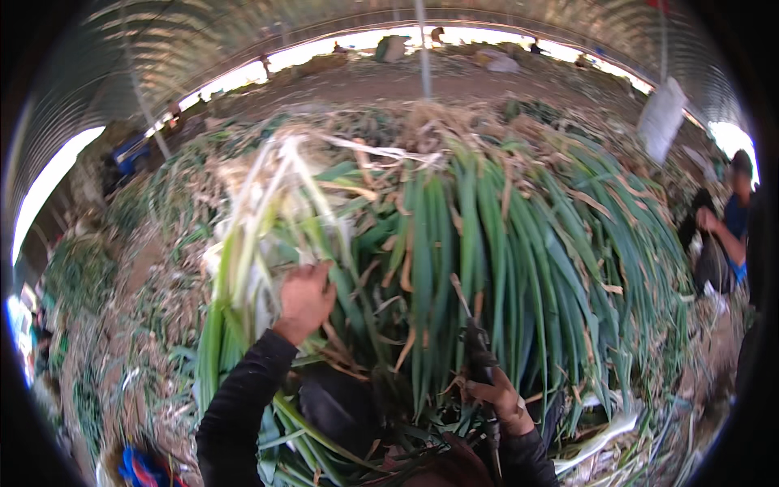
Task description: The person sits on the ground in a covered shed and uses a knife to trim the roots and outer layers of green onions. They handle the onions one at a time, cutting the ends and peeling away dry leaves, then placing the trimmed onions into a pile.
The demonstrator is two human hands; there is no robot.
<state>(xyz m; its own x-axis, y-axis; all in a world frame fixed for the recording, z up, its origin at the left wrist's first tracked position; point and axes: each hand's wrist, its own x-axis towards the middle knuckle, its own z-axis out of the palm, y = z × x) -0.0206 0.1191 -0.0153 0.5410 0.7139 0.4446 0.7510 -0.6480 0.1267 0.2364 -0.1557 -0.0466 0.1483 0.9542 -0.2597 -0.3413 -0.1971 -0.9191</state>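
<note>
A big heap of Welsh onions [523,255] lies before me, long green leaves hanging towards me and some tips dry and brown. On its left side rests a bunch of onions with bare white stalks [265,207]. My left hand [307,298] is beside these stalks, fingers curled over the leaves; whether it grips any is unclear. My right hand [502,399] holds a black tool [478,350] that looks like an air blow gun, its thin nozzle pointing up and away over the leaves. A hose-like line runs down from its handle. Below my left hand, a dark rounded shape [338,408] shows, probably my knee.
Another person [733,225] is at the right edge. A metal post [424,55] stands behind the heap. Onion scraps [134,365] litter the ground at left. A pale sack [662,122] is at upper right, a blue and red bundle [143,465] at lower left.
</note>
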